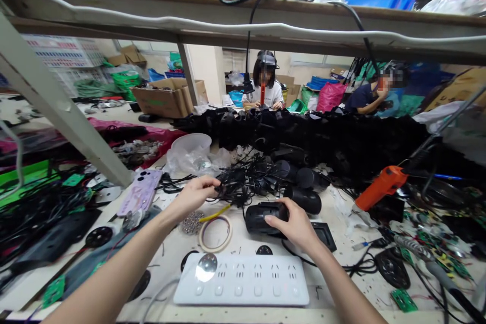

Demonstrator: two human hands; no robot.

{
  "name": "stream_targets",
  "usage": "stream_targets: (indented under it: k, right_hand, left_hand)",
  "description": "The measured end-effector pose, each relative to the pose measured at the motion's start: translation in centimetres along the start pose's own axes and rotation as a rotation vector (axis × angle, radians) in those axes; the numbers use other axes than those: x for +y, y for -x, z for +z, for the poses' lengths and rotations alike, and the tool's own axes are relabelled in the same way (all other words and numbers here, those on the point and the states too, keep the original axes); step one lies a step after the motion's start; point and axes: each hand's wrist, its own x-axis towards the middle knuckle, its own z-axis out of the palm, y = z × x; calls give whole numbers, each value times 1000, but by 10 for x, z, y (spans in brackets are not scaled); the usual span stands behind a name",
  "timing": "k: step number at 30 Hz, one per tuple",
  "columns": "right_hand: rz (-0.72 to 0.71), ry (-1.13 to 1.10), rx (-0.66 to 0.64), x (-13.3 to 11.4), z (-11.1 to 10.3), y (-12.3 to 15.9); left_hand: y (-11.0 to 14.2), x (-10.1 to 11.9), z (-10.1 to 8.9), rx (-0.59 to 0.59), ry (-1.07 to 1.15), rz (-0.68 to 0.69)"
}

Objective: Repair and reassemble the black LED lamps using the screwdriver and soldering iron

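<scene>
The fingers of the right hand (298, 225) are parted and bent around the right end of the black case (260, 218); the thumb is laid on its front side, and the index finger is put over its top edge. By this hand the case is held at the white table (237, 243), in the middle, behind the power strip (243, 282); whether it is lifted a little cannot be told. The fingers of the left hand (197, 191) are curled, with the tips brought close together at the left edge of the cable heap (248, 179). Something small and dark is seen at these tips, but whether it is pinched cannot be told.

Between the left hand and the power strip, the tape roll (229, 235) is laid flat, and its rim is crossed by a yellow strip (215, 213). Just left of it, a pile of small metal parts (191, 224) is seen. On the left end of the power strip, a shiny round piece (207, 263) is placed. Behind the case, black cylinders (307, 200) are lying, and at its right a flat black frame (327, 237) is partly covered by the right hand.

Farther left, a purple phone (140, 192) is laid near the metal post (76, 106). At the right, an orange tool (381, 187) is seen tilted, above green boards (404, 299). Beyond the dark pile (322, 136), two persons are seated, one in a white shirt (271, 90).
</scene>
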Motion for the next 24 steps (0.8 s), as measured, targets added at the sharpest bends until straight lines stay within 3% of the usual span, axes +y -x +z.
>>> stream_targets:
  k: [8, 12, 17, 20, 24]
  right_hand:
    - [55, -128, 49, -5, 7, 2]
    - [68, -121, 82, -8, 5, 2]
    - [89, -184, 73, -2, -7, -7]
    - [112, -290, 53, -1, -16, -14]
    - [168, -502, -8, -19, -28, -28]
  left_hand:
    - [-37, 35, 2, 86, 321, -37]
    - [-40, 49, 8, 26, 394, -53]
    - [-12, 45, 9, -129, 302, 61]
    - [14, 27, 12, -174, 31, 240]
    - [42, -2, 26, -171, -96, 290]
